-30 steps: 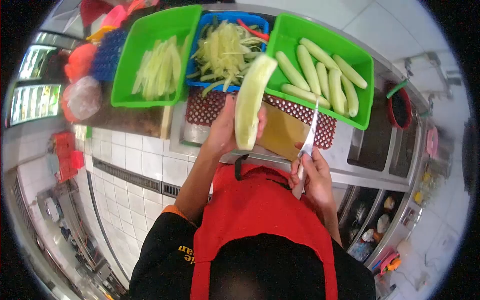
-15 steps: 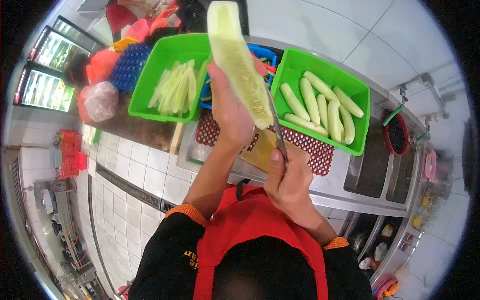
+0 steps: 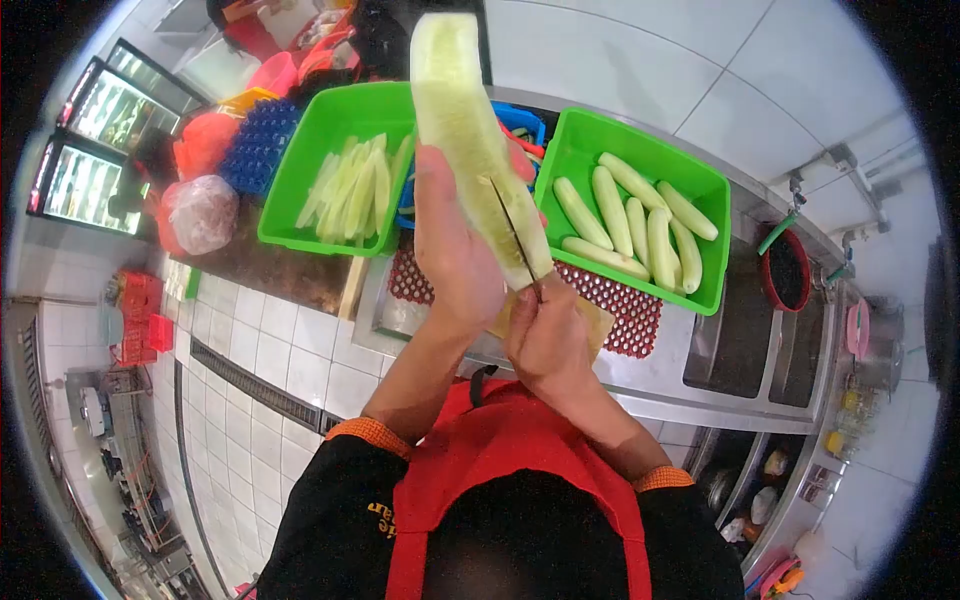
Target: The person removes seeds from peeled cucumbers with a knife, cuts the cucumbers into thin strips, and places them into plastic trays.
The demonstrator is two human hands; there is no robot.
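The pale, cut-faced vegetable (image 3: 448,95) was held above the counter (image 3: 675,335), its upper end near twelve o'clock, clamped in the left hand (image 3: 455,245), while the right hand (image 3: 548,340), closed at five o'clock round the knife (image 3: 513,230), kept the blade lengthwise against the face. Slick flesh or heavy pressure could have let the edge slip towards the left hand's fingers at two o'clock. Half a second earlier, the blade lay outside the vegetable's lower right edge, around four o'clock.
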